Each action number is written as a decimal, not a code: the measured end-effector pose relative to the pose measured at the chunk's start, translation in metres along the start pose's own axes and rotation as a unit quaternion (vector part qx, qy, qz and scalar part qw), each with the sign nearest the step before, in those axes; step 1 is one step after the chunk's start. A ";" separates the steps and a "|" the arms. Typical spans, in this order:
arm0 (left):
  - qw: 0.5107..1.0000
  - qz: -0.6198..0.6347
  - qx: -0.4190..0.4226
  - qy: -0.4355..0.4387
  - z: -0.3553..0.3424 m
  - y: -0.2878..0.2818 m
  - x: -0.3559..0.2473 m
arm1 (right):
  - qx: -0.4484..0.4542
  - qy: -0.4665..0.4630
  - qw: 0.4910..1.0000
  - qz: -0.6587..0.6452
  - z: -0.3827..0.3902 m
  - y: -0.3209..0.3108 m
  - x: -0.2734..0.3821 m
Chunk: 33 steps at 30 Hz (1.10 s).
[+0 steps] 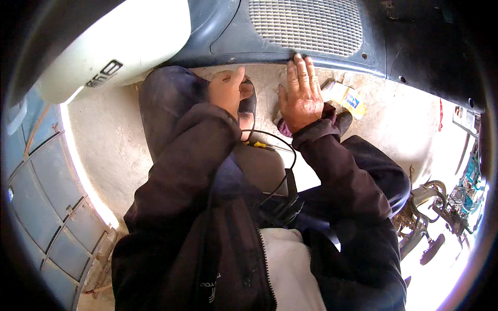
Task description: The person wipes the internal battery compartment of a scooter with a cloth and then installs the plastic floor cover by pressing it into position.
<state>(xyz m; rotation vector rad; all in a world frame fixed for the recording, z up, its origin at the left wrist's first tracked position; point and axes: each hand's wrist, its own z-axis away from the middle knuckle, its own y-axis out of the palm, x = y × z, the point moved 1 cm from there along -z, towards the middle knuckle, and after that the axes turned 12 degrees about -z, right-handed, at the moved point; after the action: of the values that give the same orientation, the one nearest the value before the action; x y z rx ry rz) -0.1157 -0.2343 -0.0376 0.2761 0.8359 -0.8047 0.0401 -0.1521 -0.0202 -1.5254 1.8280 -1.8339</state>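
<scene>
My right hand is stretched out with its palm down. Its fingertips reach the lower edge of a dark blue-grey panel with a pale grille, and they seem to touch it. My left hand is beside my bent left knee, thumb raised and fingers loosely bent. I can see nothing in it; part of its fingers is hidden. Just past it shows a foot in a dark sandal. Between my forearms, a yellow-handled tool lies low near a black cable that loops toward my lap.
A large white rounded body bulges at the upper left. A yellow and white packet lies on the pale floor beyond my right wrist. Blue-grey metal panels line the left side. Metal frame parts with a pedal stand at the right.
</scene>
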 end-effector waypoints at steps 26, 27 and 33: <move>0.977 0.046 0.160 0.136 -0.009 -0.028 0.001 | -0.129 -0.042 0.988 0.078 -0.160 0.030 -0.022; 0.969 -0.021 0.162 0.184 -0.001 -0.023 -0.005 | -0.129 -0.036 0.986 0.099 -0.165 0.015 -0.027; 0.978 0.155 0.133 -0.034 -0.022 -0.016 -0.009 | -0.145 0.013 0.988 0.055 -0.149 0.051 -0.018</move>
<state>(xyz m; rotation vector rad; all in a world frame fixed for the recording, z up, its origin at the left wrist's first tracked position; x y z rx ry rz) -0.1432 -0.2290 -0.0437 0.5974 0.5994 -0.6273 -0.0824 -0.0520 -0.0337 -1.4545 2.2241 -1.6025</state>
